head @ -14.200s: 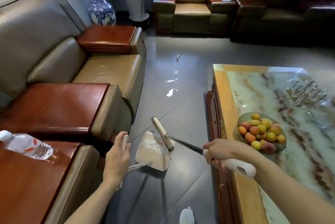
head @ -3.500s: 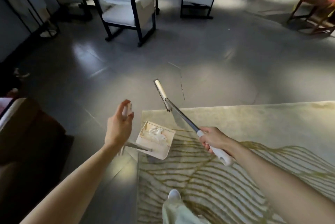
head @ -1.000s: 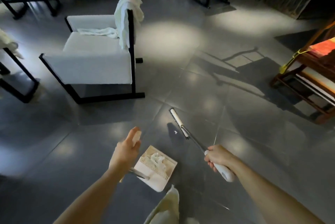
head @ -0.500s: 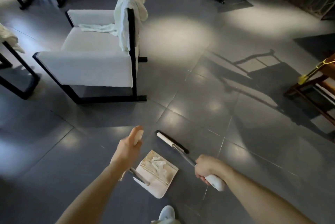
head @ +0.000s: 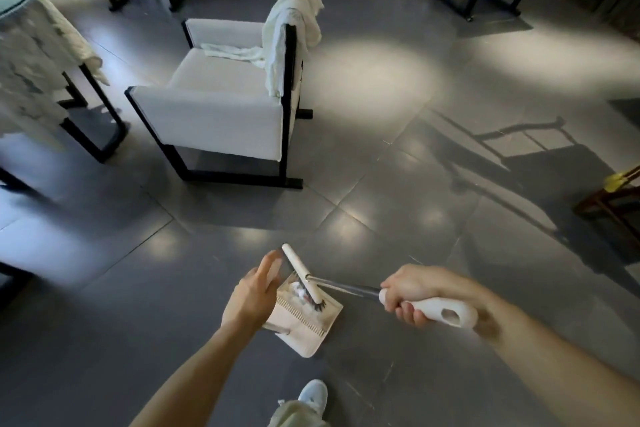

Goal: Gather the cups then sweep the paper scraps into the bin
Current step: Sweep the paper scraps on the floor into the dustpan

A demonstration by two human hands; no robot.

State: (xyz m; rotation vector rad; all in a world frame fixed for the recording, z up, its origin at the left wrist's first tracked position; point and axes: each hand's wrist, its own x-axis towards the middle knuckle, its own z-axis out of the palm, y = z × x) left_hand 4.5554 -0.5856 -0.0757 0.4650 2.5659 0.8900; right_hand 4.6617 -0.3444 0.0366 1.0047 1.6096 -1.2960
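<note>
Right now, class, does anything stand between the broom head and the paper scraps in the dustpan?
Nothing visible does. The broom head rests in the dustpan against the scraps. The right hand grips the broom handle; the left hand holds the dustpan. No bin is in view.

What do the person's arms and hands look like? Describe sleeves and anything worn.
The left forearm and right forearm are bare to the frame's edge, no sleeves. The left hand and right hand wear no gloves; no watch, ring or band shows.

No readable text, label, brand or number shows anywhere.
</note>
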